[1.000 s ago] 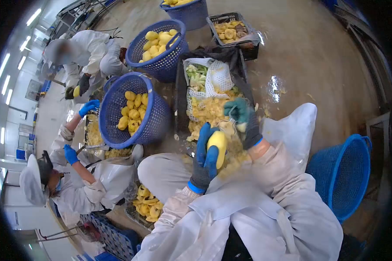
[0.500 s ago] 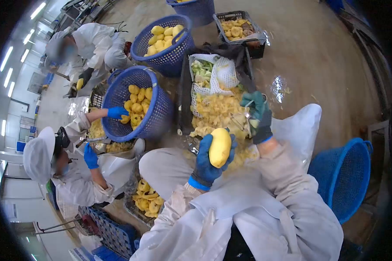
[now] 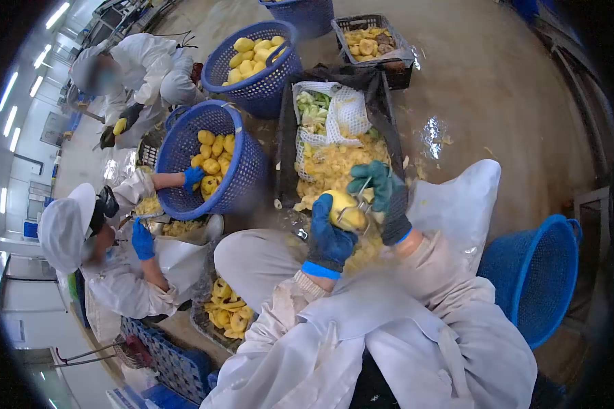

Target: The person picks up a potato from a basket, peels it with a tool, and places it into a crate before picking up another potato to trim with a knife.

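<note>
My left hand point(image 3: 329, 235), in a dark blue glove, is wrapped round a peeled yellow fruit point(image 3: 348, 213) that lies tilted in the palm. At the fruit's right end is my right hand point(image 3: 383, 198), in a green and dark glove, closed on a metal peeler point(image 3: 366, 191) whose blade end is at the fruit; motion blurs the contact. Just beyond both hands lies a black crate point(image 3: 288, 163) lined with dark cloth and white foam net, holding yellow peelings point(image 3: 331, 163) and green scraps point(image 3: 313, 109).
Left of the crate, a co-worker point(image 3: 126, 259) in blue gloves reaches into a blue basket point(image 3: 252, 167) of yellow fruit. Another person point(image 3: 150, 68) works behind. A second fruit basket point(image 3: 269, 88) and a small crate point(image 3: 397, 71) stand farther off. A blue basket point(image 3: 525, 286) is at right.
My left hand has turned the fruit from upright to sideways. My right hand has moved down and left with the peeler, bringing it to the fruit.
</note>
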The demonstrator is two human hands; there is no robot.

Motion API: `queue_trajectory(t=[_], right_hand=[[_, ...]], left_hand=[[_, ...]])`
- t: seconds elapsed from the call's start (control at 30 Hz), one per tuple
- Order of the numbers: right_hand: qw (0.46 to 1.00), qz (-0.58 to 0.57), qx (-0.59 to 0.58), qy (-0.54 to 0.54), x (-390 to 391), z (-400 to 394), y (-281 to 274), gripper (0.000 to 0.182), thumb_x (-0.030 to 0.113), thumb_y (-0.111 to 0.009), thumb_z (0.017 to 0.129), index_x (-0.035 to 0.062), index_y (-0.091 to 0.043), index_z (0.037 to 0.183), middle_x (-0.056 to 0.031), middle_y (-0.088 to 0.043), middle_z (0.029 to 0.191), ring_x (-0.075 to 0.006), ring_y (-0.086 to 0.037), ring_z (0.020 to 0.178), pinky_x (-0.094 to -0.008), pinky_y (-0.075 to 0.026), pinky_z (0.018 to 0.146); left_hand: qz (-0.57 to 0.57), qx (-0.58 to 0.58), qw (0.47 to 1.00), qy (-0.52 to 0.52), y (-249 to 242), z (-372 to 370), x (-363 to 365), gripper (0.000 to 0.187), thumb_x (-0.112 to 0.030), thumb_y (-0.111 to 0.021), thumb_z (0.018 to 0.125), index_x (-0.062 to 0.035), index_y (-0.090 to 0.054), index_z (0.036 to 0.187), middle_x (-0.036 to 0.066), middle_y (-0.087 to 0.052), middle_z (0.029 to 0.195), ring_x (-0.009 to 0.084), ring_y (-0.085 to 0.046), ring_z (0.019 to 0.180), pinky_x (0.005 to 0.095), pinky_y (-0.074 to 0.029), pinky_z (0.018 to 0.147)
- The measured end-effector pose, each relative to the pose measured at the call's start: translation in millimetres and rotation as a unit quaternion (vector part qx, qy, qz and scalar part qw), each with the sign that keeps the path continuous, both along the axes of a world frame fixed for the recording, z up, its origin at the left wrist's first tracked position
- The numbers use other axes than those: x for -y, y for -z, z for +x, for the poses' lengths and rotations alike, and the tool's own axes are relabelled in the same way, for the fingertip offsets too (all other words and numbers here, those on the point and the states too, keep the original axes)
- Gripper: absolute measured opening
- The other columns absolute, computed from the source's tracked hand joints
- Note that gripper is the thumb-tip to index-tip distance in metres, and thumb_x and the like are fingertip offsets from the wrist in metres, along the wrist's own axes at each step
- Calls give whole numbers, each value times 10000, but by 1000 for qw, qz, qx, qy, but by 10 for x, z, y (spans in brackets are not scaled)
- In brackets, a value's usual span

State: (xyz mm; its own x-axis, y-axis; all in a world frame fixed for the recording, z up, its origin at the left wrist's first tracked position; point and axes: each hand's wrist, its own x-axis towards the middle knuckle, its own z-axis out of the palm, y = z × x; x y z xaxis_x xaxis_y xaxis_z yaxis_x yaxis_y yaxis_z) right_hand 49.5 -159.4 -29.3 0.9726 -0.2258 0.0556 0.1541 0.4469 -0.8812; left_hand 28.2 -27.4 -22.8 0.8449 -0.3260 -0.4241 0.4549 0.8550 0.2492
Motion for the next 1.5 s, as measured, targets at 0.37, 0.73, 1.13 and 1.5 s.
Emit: queue_trajectory(t=[0.37, 0.73, 1.13, 1.5], right_hand=[[990, 125, -30, 48, 301, 63, -25, 277, 332, -531, 945, 62, -590, 973, -100, -652, 896, -182, -622, 722, -339, -493, 585], [1000, -5, 14, -20, -13, 34, -23, 275, 333, -534, 951, 61, -569, 971, -83, -644, 860, -168, -608, 732, -316, -502, 729], [991, 117, -67, 4, 249, 226, 0, 359, 324, -518, 943, 0, -567, 1091, -181, -656, 935, -277, -646, 691, -383, -528, 660], [979, 10, -62, -192, 28, 157, -227, 284, 330, -538, 953, 51, -579, 983, -65, -637, 885, -142, -605, 763, -293, -505, 694]], left_hand=[[15, -61, 996, -59, -158, 26, 50, 287, -307, -593, 885, -80, -546, 1054, 102, -617, 987, 267, -614, 929, 433, -528, 863], [-20, -35, 999, -5, 81, 90, 5, 309, -331, -582, 897, -88, -549, 1085, 111, -609, 1027, 271, -599, 989, 429, -533, 829], [163, 106, 981, -21, -45, -39, -30, 374, -116, -650, 841, -62, -472, 1165, 104, -560, 1064, 209, -596, 941, 374, -524, 838], [632, 503, 589, 14, -193, -55, -81, 419, -326, -573, 909, -58, -502, 1224, 144, -598, 1094, 250, -589, 984, 349, -493, 847]])
